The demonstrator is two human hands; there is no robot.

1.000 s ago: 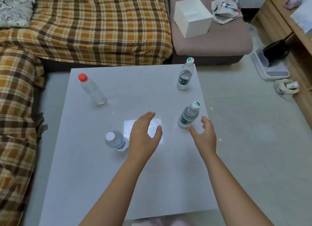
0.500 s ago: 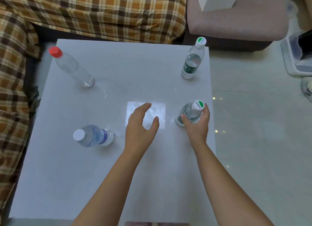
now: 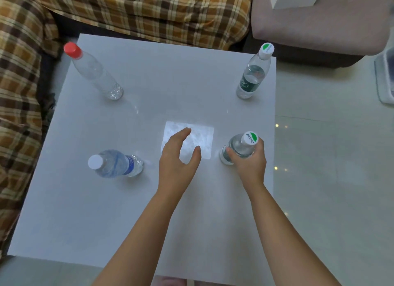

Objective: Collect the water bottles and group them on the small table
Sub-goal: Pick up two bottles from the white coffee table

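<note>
my right hand [image 3: 249,164] is wrapped around the near green-capped bottle [image 3: 239,148], which stands upright near the right edge of the small table [image 3: 106,211], cap up; it looks clear, though my fingers hide its label. my left hand [image 3: 178,157] hovers open and empty just left of it. three more clear bottles stand upright, well apart: white-capped [image 3: 116,163], red-capped [image 3: 96,72], far green-capped [image 3: 253,72].

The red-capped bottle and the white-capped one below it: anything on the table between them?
No. In the head view, only bare table separates the red-capped bottle from the white-capped bottle.
</note>
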